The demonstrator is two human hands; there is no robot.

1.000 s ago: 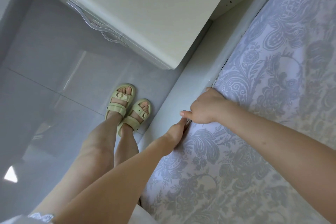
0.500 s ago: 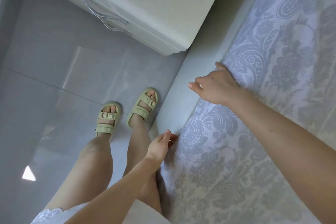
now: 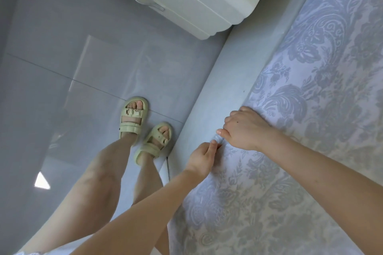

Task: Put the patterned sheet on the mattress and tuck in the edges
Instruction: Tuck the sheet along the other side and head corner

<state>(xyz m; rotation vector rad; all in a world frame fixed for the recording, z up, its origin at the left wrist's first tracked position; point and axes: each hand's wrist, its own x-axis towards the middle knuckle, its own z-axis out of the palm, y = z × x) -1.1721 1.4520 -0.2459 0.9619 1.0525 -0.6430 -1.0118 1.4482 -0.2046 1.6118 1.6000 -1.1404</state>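
Note:
The patterned sheet, pale lilac with grey floral swirls, covers the mattress across the right half of the view. Its left edge runs along the grey bed frame. My right hand rests on the sheet's edge, fingers curled down over the side, thumb pointing left. Just below it, my left hand pinches a small fold of the sheet's edge between thumb and fingertips. The two hands are almost touching. The mattress itself is hidden under the sheet.
A white nightstand with curved metal handles stands beside the bed at the top. Glossy grey floor tiles fill the left. My feet in pale green sandals stand close to the bed frame.
My left hand rose to the sheet's edge and pinched it next to my right hand. My feet shifted, and the view moved along the bed away from the nightstand.

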